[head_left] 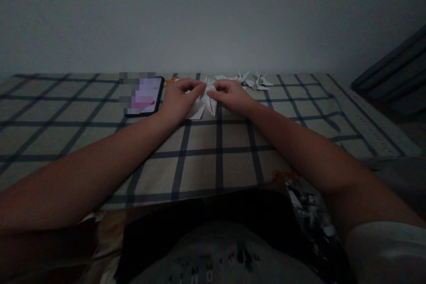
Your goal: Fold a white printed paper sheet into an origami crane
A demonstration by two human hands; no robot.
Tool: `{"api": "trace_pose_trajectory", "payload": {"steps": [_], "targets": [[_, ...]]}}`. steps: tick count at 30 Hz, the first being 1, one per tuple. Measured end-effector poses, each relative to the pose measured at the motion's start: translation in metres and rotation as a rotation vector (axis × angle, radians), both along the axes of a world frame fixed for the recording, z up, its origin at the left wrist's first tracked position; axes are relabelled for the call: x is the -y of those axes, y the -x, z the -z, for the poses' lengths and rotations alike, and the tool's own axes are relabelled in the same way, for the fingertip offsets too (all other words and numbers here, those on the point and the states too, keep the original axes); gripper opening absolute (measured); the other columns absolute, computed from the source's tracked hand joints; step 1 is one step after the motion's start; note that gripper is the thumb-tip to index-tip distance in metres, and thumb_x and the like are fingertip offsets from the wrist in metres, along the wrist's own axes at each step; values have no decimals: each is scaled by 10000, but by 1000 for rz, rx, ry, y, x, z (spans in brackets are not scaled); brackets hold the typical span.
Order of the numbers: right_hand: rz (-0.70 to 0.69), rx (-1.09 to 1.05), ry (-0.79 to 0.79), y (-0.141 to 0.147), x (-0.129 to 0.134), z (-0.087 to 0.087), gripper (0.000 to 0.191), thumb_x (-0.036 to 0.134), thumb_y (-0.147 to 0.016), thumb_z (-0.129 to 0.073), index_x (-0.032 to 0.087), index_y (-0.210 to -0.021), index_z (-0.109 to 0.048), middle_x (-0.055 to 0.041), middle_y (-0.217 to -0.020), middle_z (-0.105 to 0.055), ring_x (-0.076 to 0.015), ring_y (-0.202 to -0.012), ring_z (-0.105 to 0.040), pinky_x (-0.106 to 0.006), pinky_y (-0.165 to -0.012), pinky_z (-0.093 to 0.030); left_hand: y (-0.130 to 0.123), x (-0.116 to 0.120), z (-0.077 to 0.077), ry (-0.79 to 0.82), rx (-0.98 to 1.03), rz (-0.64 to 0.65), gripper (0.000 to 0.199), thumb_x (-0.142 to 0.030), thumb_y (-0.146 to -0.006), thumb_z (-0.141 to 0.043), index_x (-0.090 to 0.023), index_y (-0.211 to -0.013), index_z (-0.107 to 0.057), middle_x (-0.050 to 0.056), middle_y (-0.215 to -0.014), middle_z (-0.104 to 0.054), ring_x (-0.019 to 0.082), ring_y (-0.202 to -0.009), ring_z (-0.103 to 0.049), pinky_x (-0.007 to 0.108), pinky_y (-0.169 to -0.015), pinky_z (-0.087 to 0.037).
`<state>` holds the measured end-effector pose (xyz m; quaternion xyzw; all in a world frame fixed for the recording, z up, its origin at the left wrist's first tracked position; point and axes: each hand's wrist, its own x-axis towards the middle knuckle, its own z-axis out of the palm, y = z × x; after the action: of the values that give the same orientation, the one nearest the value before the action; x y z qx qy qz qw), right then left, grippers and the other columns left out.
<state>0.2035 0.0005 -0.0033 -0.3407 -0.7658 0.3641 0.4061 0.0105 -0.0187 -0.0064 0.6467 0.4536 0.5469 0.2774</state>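
Note:
Between my two hands is a white folded paper (209, 103), narrow and pointed at its lower end, standing a little above the table. My left hand (181, 97) pinches its left side with thumb and forefinger. On the other side, my right hand (233, 94) grips the paper's right edge, fingers curled in. A flat white sheet of paper (197, 112) lies under my left hand, partly covered by it. Just behind my right hand sit white origami cranes, one (242, 77) partly hidden and another (259, 82) farther right.
A phone (146, 95) with a lit screen lies left of my left hand. Something small and orange (172, 80) shows behind that hand. The table has a checked cloth (199, 159) and meets a plain wall (213, 17). A shiny bag (311, 213) hangs near the front edge.

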Motion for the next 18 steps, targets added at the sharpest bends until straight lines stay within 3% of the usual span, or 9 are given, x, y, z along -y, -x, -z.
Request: {"api": "trace_pose_trajectory", "payload": {"steps": [7,14,18], "targets": [[-12,5,-35,-1,-2,1,260,327,-884,-716,184,-725,-568,35,-698,-472,-117,-707,-418,-267,-661,-341,-4,2,-1,58,115,81,245,-435,-826,-818,-194,-832,-776,41,-833,-778,183,-859,-708,276,-760,-548],[-136,-133,100,3,1,0,314,458,-814,-764,185,-802,-610,29,-718,-522,-122,-697,-448,-261,-641,-384,-7,0,-1,139,188,124,302,-521,-835,-817,-229,-823,-740,36,-707,-705,192,-764,-696,294,-635,-534],[-127,-95,129,4,3,1,259,388,-831,-737,185,-767,-590,36,-700,-504,-115,-679,-438,-258,-627,-365,-6,-2,0,141,180,151,338,-559,-879,-769,-240,-785,-710,43,-694,-677,199,-742,-699,304,-591,-523]]}}
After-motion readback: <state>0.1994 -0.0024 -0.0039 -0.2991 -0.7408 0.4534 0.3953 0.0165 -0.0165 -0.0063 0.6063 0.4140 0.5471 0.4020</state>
